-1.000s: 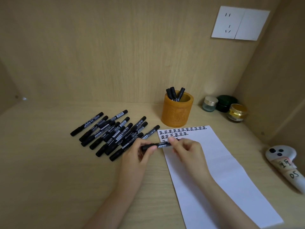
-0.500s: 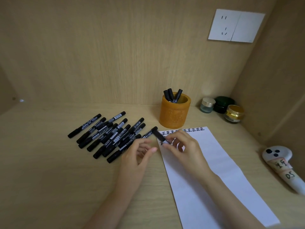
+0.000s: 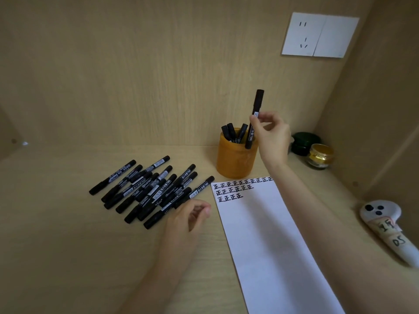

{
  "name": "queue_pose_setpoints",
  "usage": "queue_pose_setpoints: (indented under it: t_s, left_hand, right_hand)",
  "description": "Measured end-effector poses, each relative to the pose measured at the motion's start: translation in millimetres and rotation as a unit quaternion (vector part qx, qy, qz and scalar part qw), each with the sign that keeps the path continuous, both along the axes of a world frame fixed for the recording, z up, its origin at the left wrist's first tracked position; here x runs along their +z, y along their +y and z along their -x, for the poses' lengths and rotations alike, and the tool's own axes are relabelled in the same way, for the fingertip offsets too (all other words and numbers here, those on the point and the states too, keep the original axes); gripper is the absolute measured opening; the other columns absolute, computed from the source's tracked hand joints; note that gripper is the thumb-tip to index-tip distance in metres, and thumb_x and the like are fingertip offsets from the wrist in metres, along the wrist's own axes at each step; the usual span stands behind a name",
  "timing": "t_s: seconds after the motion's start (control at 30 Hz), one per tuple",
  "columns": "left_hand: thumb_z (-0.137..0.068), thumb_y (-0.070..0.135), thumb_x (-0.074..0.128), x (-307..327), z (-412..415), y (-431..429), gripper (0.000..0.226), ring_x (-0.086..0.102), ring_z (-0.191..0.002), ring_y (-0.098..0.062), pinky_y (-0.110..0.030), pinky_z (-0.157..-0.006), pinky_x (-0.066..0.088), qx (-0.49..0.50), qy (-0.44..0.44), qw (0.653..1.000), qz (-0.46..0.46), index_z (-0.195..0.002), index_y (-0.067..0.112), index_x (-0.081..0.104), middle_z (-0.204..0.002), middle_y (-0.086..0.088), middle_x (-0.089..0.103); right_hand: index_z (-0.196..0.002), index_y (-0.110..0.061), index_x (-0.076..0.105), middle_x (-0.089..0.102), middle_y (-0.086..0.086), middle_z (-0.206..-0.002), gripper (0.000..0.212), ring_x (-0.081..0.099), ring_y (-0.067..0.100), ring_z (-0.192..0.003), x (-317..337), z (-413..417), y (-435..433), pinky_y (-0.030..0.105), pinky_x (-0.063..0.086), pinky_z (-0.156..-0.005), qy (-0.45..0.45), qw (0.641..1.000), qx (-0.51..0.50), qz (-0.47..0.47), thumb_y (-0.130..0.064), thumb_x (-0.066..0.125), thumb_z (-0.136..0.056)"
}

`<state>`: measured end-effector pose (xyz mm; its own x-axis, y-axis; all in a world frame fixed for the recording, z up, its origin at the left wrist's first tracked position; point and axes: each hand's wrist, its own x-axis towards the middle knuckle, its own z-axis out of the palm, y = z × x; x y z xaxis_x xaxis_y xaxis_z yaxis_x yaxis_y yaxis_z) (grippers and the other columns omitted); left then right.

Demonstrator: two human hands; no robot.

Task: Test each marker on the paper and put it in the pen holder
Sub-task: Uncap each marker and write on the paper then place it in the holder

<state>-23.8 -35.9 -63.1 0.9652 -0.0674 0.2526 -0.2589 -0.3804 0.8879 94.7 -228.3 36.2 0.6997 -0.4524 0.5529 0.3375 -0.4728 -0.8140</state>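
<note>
My right hand (image 3: 271,134) pinches a capped black marker (image 3: 256,112) nearly upright, its lower end at the rim of the amber pen holder (image 3: 233,163). Three markers (image 3: 233,132) stand inside the holder. A pile of several black markers (image 3: 152,189) lies on the desk to the left. My left hand (image 3: 189,219) hovers beside the pile's near end, fingers loosely curled and holding nothing. The white paper (image 3: 267,241) lies in front of the holder, with three rows of black test marks (image 3: 235,189) at its top.
Behind my right hand stand a dark green jar (image 3: 305,141) and a gold-lidded jar (image 3: 320,156). A white controller with taped labels (image 3: 385,225) lies at the right edge. Wooden walls close in behind and on the right, with a wall socket (image 3: 319,35).
My right hand has lifted the marker off the paper and carried it up and back to the pen holder. My left hand let go of it and stays by the pile.
</note>
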Motion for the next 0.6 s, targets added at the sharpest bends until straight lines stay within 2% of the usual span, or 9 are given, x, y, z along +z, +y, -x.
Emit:
queue_pose_setpoints:
  t_s: [0.1, 0.17, 0.23, 0.3, 0.43, 0.5, 0.6]
  left_hand:
    - [-0.090, 0.024, 0.058, -1, -1, 0, 0.008, 0.060, -0.084, 0.004, -0.005, -0.071, 0.043, 0.000, -0.007, 1.000, -0.005, -0.092, 0.028, 0.064, -0.084, 0.015, 0.067]
    - [-0.090, 0.023, 0.058, -1, -2, -1, 0.008, 0.060, -0.084, 0.004, -0.006, -0.072, 0.043, -0.001, -0.013, 1.000, -0.009, -0.092, 0.028, 0.064, -0.083, 0.014, 0.067]
    - [-0.090, 0.022, 0.058, -1, -2, -1, 0.008, 0.060, -0.084, 0.004, -0.006, -0.071, 0.043, -0.002, -0.018, 1.000, -0.011, -0.093, 0.026, 0.065, -0.083, 0.014, 0.067]
    - [-0.090, 0.022, 0.058, -1, -2, -1, 0.008, 0.059, -0.084, 0.004, -0.005, -0.071, 0.043, -0.002, -0.018, 1.000, -0.012, -0.093, 0.026, 0.065, -0.084, 0.014, 0.067]
    - [-0.090, 0.024, 0.058, -4, -3, 0, 0.008, 0.059, -0.084, 0.005, -0.005, -0.071, 0.043, 0.000, -0.009, 1.000, -0.016, -0.094, 0.028, 0.064, -0.084, 0.015, 0.066]
    - [-0.090, 0.025, 0.057, -4, -3, 0, 0.009, 0.058, -0.084, 0.005, -0.005, -0.071, 0.043, 0.004, -0.006, 1.000, -0.020, -0.094, 0.029, 0.063, -0.085, 0.014, 0.066]
    - [-0.091, 0.027, 0.056, -6, -4, 0, 0.009, 0.057, -0.085, 0.006, -0.006, -0.072, 0.043, 0.013, -0.003, 0.999, -0.039, -0.097, 0.031, 0.062, -0.088, 0.015, 0.065]
  right_hand:
    - [-0.108, -0.015, 0.064, 0.063, -0.011, -0.089, 0.023, 0.059, 0.000, -0.075, 4, -11, -2, 0.013, 0.048, -0.065, 0.001, 0.999, -0.013, -0.033, -0.029, 0.064, -0.091]
    - [-0.110, -0.015, 0.064, 0.065, -0.006, -0.096, 0.024, 0.060, 0.007, -0.083, 2, -16, -4, 0.013, 0.045, -0.065, 0.024, 0.999, -0.021, -0.030, -0.030, 0.063, -0.091]
    - [-0.110, -0.015, 0.065, 0.065, -0.006, -0.098, 0.026, 0.058, 0.006, -0.085, -3, -19, -7, 0.015, 0.043, -0.064, 0.073, 0.997, -0.033, 0.014, -0.031, 0.063, -0.090]
    - [-0.109, -0.017, 0.066, 0.065, -0.007, -0.098, 0.028, 0.058, 0.008, -0.087, -9, -20, -8, 0.024, 0.045, -0.067, 0.118, 0.988, -0.063, 0.076, -0.036, 0.063, -0.090]
    - [-0.107, -0.019, 0.071, 0.061, 0.005, -0.111, 0.029, 0.055, 0.024, -0.107, -19, -24, -12, 0.034, 0.043, -0.076, 0.176, 0.954, -0.129, 0.204, -0.041, 0.062, -0.089]
    - [-0.110, -0.019, 0.071, 0.058, 0.009, -0.114, 0.030, 0.051, 0.027, -0.111, -19, -24, -12, 0.034, 0.041, -0.076, 0.200, 0.934, -0.131, 0.264, -0.040, 0.059, -0.091]
    - [-0.110, -0.017, 0.071, 0.058, 0.010, -0.116, 0.030, 0.051, 0.027, -0.111, -16, -26, -14, 0.034, 0.041, -0.074, 0.223, 0.918, -0.128, 0.302, -0.038, 0.058, -0.092]
